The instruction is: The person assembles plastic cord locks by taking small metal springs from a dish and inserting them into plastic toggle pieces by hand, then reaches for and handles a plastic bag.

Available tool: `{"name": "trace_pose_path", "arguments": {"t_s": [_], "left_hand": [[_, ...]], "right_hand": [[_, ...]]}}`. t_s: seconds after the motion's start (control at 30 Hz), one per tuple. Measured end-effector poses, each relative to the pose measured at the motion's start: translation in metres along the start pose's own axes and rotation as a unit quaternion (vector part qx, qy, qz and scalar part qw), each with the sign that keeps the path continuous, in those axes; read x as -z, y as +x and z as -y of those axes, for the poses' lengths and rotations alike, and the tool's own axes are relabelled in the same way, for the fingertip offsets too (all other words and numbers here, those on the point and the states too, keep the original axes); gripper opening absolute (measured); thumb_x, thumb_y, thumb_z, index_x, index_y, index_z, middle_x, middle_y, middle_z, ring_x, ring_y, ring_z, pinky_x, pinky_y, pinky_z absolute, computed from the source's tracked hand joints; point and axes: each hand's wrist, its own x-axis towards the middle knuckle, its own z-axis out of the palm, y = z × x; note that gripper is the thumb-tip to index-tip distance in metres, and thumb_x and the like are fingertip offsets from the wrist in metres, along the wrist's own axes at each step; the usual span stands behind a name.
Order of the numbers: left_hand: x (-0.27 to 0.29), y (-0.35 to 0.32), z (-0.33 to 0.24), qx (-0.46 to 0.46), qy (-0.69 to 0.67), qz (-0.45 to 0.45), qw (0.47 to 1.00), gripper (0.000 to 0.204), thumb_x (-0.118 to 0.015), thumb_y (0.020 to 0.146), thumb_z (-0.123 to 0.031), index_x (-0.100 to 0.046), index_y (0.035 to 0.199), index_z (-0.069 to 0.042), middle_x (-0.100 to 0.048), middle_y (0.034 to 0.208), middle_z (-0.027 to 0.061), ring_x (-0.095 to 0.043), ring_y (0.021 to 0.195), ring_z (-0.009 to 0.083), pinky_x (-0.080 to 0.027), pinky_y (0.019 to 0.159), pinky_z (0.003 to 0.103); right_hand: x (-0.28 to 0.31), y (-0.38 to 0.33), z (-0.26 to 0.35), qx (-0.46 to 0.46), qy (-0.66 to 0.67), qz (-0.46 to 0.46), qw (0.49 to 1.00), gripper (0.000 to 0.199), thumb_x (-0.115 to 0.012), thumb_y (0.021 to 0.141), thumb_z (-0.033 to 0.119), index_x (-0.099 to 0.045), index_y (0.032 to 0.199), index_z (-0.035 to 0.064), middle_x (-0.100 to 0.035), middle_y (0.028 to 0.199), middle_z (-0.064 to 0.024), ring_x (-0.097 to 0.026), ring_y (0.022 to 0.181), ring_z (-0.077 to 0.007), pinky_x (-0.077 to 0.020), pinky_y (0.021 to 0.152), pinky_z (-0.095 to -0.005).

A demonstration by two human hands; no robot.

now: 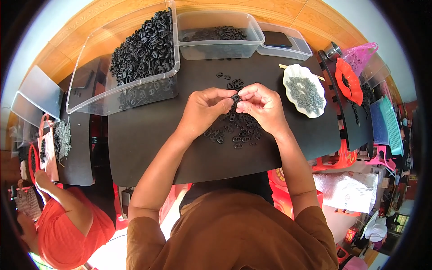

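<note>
Above the dark table, my left hand and my right hand meet, thumbs and forefingers closed. Between the fingertips they pinch a small black plastic cord lock, partly covered by the fingers. Beneath and around the hands lies a loose pile of black two-holed cord lock pieces, with a few more beyond the fingers. To the right of my right hand, a white scalloped dish holds many tiny grey metal pieces that look like springs.
A large clear bin heaped with black pieces stands far left on the table. Behind are a clear tub and a shallow tray with a dark phone-like slab. Chopsticks lie by the dish. A person in red sits left.
</note>
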Motion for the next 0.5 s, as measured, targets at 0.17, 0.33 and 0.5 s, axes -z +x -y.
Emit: {"name": "trace_pose_path", "arguments": {"t_s": [0.17,0.33,0.5], "left_hand": [[0.0011,-0.0003,0.0002,0.009,0.005,0.000,1.000,0.025,-0.066,0.088,-0.011,-0.067,0.110,0.000,-0.068,0.083,0.0044,-0.059,0.071,0.0068,-0.050,0.067,0.023],[0.0017,-0.0008,-0.0052,0.034,0.010,0.005,0.999,0.021,-0.066,0.088,-0.008,-0.067,0.107,0.000,-0.066,0.082,0.0009,-0.056,0.071,0.0049,-0.047,0.067,0.020],[0.0031,0.0018,-0.0046,0.038,-0.027,0.019,0.999,0.018,-0.066,0.088,-0.007,-0.067,0.104,0.001,-0.066,0.084,0.0024,-0.057,0.071,0.0058,-0.047,0.066,0.021]], "right_hand": [[-0.0013,-0.0010,0.0012,0.039,-0.061,0.003,0.997,0.018,-0.066,0.082,-0.006,-0.060,0.099,-0.0018,-0.065,0.084,-0.0062,-0.067,0.075,-0.0128,-0.0552,0.069,-0.0243],[0.0027,0.0001,-0.0009,0.052,-0.088,0.013,0.995,0.026,-0.072,0.079,-0.003,-0.065,0.103,0.0019,-0.067,0.085,-0.0056,-0.065,0.079,-0.0089,-0.0526,0.069,-0.0222],[0.0039,0.0002,-0.0013,0.036,-0.088,0.025,0.995,0.030,-0.074,0.077,-0.001,-0.067,0.105,0.0031,-0.067,0.087,-0.0058,-0.065,0.079,-0.0091,-0.0523,0.071,-0.0229]]}}
